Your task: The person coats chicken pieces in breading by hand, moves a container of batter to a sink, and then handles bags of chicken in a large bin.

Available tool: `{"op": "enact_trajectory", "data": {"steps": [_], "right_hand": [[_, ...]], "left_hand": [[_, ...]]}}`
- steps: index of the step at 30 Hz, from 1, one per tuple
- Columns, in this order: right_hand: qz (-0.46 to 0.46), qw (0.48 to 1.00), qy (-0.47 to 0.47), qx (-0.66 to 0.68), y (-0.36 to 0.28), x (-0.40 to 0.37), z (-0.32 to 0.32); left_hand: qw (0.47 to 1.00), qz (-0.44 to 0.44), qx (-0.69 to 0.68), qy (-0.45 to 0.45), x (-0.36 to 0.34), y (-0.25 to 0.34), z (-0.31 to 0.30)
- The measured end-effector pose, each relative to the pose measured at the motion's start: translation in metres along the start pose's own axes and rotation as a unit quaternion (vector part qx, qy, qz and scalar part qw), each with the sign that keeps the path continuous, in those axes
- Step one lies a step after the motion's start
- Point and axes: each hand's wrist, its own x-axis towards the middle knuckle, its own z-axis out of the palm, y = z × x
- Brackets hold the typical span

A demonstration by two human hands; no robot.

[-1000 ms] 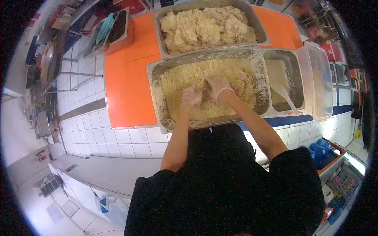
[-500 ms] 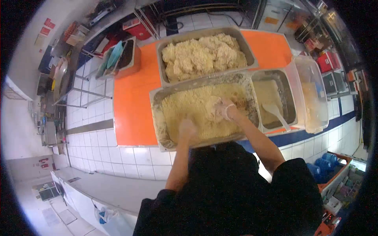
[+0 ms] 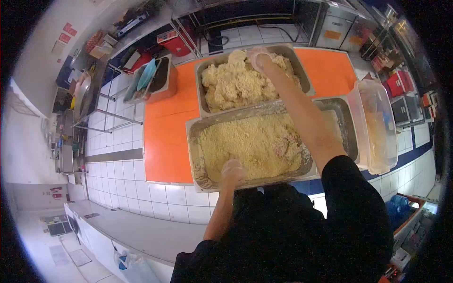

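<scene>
My left hand [image 3: 233, 170], in a clear glove, rests low over the near edge of the breading in a long metal pan [image 3: 191, 155]. Its fingers are loosely bent, and nothing shows in them. Pale, crumbly breading [image 3: 245, 137] fills this pan, with pinkish, partly coated pieces [image 3: 287, 145] toward its right end. Beyond it my gloved right hand [image 3: 259, 56] reaches to the back of a second metal pan [image 3: 204, 104], heaped with coated pieces [image 3: 236, 85]. Its fingers curl by a breaded piece [image 3: 237, 57] and seem closed on it; they are partly hidden.
Both pans stand on an orange table [image 3: 167, 137]. On the right are a smaller metal pan [image 3: 348, 123], partly behind my forearm, and a clear plastic bin [image 3: 377, 132]. A container with a turquoise item [image 3: 147, 74] sits at the back left.
My right hand has moved from the breading pan up to the far pan, where a breaded piece now lies by it. My left hand stays over the breading. The view has shifted slightly.
</scene>
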Motion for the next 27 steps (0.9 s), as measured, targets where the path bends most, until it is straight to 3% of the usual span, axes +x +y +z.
{"op": "enact_trajectory", "data": {"steps": [1,2,3,4,5,7,9,12,14,15,17,19,21,23,25,27], "right_hand": [[-0.121,0.933,-0.202,0.272,0.01,-0.033,-0.017],[-0.177,0.855,-0.273,0.404,0.018,-0.058,-0.017],[-0.207,0.745,-0.362,0.52,0.026,-0.081,-0.017],[-0.103,0.881,-0.204,0.414,0.027,-0.089,0.003],[0.016,0.96,-0.038,0.278,0.04,-0.108,0.018],[0.008,0.959,-0.071,0.275,0.092,-0.151,0.027],[-0.031,0.977,-0.12,0.173,0.116,-0.199,0.017],[-0.152,0.983,-0.024,-0.104,0.15,-0.274,0.007],[-0.14,0.989,-0.04,-0.04,0.172,-0.285,0.009],[-0.121,0.991,-0.059,0.024,0.174,-0.284,0.009],[-0.124,0.991,-0.047,-0.007,0.149,-0.283,0.002],[-0.128,0.99,-0.034,-0.037,0.118,-0.271,-0.001],[-0.193,0.972,0.062,-0.122,0.084,-0.237,0.007],[-0.163,0.977,0.078,-0.111,0.05,-0.183,0.02],[-0.248,0.941,0.098,-0.209,0.037,-0.114,0.032],[-0.207,0.935,0.116,-0.264,0.015,-0.063,0.045]], "left_hand": [[0.998,0.048,0.001,0.047,0.006,0.0,0.012],[0.992,0.095,-0.001,0.088,0.009,0.002,0.03],[0.971,0.158,-0.032,0.178,0.011,0.016,0.035],[0.961,0.175,-0.066,0.202,0.015,0.037,0.033],[0.95,0.194,-0.098,0.224,0.02,0.057,0.031],[0.96,0.182,-0.133,0.164,0.033,0.091,0.024],[0.96,0.199,-0.142,0.14,0.047,0.112,0.027],[0.962,0.166,-0.09,0.197,0.054,0.129,0.029],[0.982,0.145,-0.026,0.116,0.056,0.131,0.021],[0.982,0.144,-0.025,0.122,0.064,0.123,0.037],[0.938,0.236,-0.043,0.252,0.085,0.101,0.091],[0.928,0.234,-0.108,0.27,0.069,0.109,0.072],[0.914,0.231,-0.169,0.288,0.051,0.111,0.045],[0.928,0.153,-0.303,0.157,0.035,0.102,0.028],[0.941,0.127,-0.266,0.169,0.025,0.08,0.03],[0.957,0.09,-0.213,0.176,0.016,0.056,0.029]]}}
